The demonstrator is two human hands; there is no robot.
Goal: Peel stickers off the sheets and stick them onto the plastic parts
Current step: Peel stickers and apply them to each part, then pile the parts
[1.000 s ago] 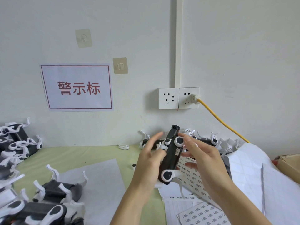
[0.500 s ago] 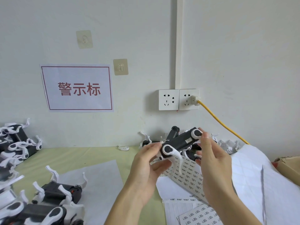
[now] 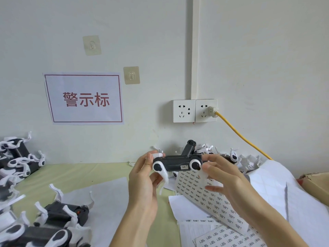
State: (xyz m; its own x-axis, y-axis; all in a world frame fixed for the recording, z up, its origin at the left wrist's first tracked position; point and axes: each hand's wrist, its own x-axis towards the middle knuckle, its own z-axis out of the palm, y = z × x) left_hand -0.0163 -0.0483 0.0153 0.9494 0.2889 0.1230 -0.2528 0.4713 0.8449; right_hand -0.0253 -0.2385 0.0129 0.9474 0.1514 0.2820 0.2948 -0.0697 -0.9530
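A black plastic part with white arms (image 3: 175,164) is held level in the air in front of the wall, a small white sticker on its side. My left hand (image 3: 143,180) grips its left end, and my right hand (image 3: 224,177) grips its right end between thumb and fingers. Below them a sticker sheet (image 3: 210,198) printed with rows of small labels curls up off the table. More label sheets (image 3: 229,237) lie at the bottom right.
Several black-and-white parts (image 3: 16,161) pile up at the left and lower left (image 3: 58,214), more behind my hands (image 3: 233,156). White backing paper (image 3: 277,180) covers the right. A cardboard box (image 3: 316,182) sits at far right. A yellow cable (image 3: 238,134) runs from the wall socket (image 3: 195,110).
The part has turned from upright to tilted to lying level between my hands. My right hand moved from its middle to its right end.
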